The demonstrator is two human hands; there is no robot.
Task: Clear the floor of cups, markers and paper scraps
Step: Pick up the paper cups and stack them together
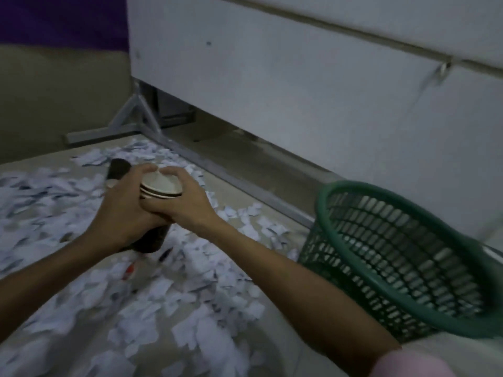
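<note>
I am holding a nested stack of cups [160,190] upright above the floor [275,336], just left of the green basket [402,257]. My left hand [122,210] is wrapping round the stack's dark side, fingers curled on it, and it seems to be pinning another dark cup [117,170] behind, though that part is blurred. My right hand [181,202] is curling over the rims, thumb and fingertips gripping the top edge. I judge I am pressing the cups together so one load goes in rather than several.

The basket is tilting toward me, mouth open on my side, standing against the base of the white cabinet [299,85]. Nothing is blocking the way between the stack and its mouth.

Paper scraps [103,292] are covering the floor left of the basket and below my arms, thickest under my left forearm. Among them, below the stack, something small with red on it [130,269] is lying, perhaps a marker; I cannot tell. A metal rail [239,183] is running along the cabinet's foot behind the scraps, left of the basket.
</note>
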